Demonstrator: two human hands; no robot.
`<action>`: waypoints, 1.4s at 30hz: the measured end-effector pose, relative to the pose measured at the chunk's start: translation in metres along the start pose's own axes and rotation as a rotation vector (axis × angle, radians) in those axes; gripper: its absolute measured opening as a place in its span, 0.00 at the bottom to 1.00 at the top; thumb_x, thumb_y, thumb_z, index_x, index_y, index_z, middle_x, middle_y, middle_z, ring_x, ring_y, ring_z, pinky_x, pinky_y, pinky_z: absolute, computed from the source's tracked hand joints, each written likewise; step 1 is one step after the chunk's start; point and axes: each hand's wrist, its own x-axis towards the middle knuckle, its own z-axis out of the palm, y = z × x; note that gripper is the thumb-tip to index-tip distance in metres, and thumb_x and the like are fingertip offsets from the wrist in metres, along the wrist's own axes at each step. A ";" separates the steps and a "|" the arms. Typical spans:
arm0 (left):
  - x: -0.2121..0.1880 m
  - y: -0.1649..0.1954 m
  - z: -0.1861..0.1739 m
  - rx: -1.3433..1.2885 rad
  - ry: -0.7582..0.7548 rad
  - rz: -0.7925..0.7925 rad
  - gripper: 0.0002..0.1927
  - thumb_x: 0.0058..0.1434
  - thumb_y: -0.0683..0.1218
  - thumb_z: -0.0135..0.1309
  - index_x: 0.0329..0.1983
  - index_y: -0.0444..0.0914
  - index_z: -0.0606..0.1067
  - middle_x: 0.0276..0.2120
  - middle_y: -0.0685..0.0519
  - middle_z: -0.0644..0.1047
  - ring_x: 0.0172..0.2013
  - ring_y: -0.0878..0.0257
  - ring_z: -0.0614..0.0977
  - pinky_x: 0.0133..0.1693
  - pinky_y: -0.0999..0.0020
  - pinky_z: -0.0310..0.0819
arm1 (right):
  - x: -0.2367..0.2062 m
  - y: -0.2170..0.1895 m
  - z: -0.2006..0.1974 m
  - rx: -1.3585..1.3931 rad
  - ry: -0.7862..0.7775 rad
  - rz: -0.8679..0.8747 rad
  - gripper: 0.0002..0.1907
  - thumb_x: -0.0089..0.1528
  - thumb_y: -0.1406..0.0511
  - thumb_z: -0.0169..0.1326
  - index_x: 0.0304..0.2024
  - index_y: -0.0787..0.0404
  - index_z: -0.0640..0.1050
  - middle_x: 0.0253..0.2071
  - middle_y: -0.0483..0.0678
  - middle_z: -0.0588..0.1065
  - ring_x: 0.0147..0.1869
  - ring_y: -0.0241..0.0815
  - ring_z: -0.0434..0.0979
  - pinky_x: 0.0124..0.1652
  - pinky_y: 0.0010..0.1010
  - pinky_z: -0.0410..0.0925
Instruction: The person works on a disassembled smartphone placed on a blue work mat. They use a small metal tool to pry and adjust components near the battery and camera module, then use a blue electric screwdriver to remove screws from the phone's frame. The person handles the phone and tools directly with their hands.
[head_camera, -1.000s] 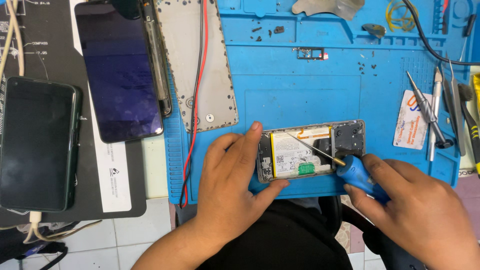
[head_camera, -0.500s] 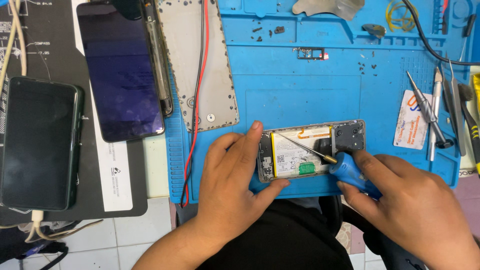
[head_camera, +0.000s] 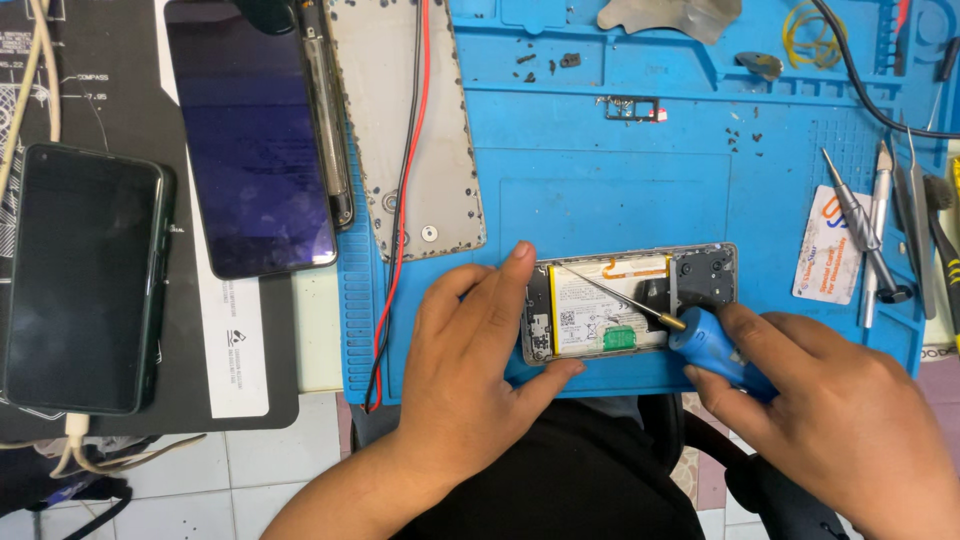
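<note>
Opened phone steadied at the mat's near edge.
It is pinned by the left hand; a screwdriver is gripped in the right hand, a white card beside.

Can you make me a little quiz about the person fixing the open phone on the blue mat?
1. Which hand holds the blue-handled screwdriver?
2. True or false: the left hand rests on the end of the opened phone.
3. What lies on the blue mat just right of the opened phone: A) a white card, B) a cup, C) a book?

Key: 1. The right hand. 2. True. 3. A.
</note>
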 end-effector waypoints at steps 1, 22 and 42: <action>0.000 0.000 0.000 -0.003 -0.002 -0.002 0.51 0.49 0.50 0.73 0.71 0.29 0.60 0.51 0.45 0.78 0.56 0.47 0.74 0.59 0.55 0.66 | 0.000 0.000 0.000 0.001 -0.018 0.011 0.31 0.50 0.51 0.68 0.54 0.54 0.81 0.33 0.47 0.77 0.26 0.43 0.79 0.27 0.34 0.72; 0.000 -0.001 0.001 0.006 -0.014 -0.019 0.53 0.49 0.50 0.75 0.72 0.29 0.58 0.50 0.45 0.78 0.56 0.48 0.74 0.58 0.57 0.67 | 0.003 -0.005 -0.003 0.014 -0.004 -0.063 0.31 0.49 0.52 0.67 0.52 0.55 0.81 0.33 0.46 0.78 0.27 0.46 0.79 0.27 0.35 0.72; -0.003 -0.002 0.004 -0.012 0.023 -0.033 0.65 0.48 0.51 0.75 0.76 0.30 0.43 0.59 0.39 0.76 0.61 0.46 0.70 0.62 0.56 0.65 | 0.009 -0.013 -0.007 0.030 -0.026 -0.077 0.31 0.49 0.52 0.67 0.52 0.57 0.81 0.34 0.47 0.79 0.28 0.48 0.81 0.28 0.36 0.73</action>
